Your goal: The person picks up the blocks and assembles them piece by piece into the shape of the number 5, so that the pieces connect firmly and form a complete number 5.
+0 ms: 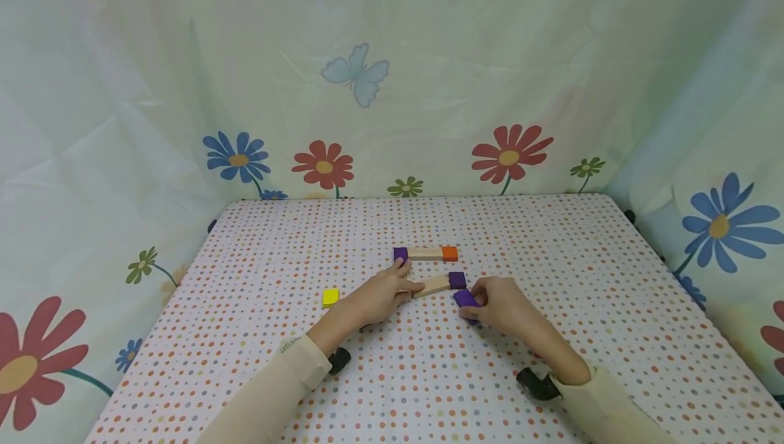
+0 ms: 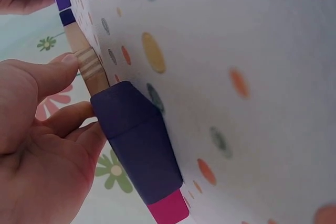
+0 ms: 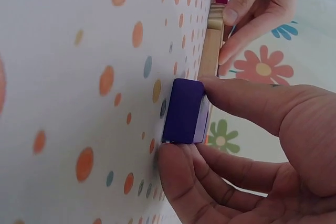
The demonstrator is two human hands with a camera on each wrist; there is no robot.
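In the head view, my right hand (image 1: 499, 302) pinches a purple block (image 1: 465, 298) between thumb and fingers, just in front of another purple block (image 1: 457, 280) at the right end of a wooden piece (image 1: 433, 286). My left hand (image 1: 378, 297) has its thumb at that piece's left end, index finger reaching to a purple block (image 1: 401, 253) in the row behind. The left wrist view shows the thumb of my left hand (image 2: 47, 124) touching the wood (image 2: 89, 64). The held block (image 3: 184, 111) is tilted in my right hand (image 3: 252, 156) in the right wrist view.
Behind, a wooden strip (image 1: 425, 253) joins the purple block to an orange block (image 1: 450, 254). A yellow block (image 1: 331, 297) lies left on the dotted tabletop (image 1: 275, 240). The left wrist view shows large dark purple (image 2: 142, 150) and magenta (image 2: 170, 207) blocks close by.
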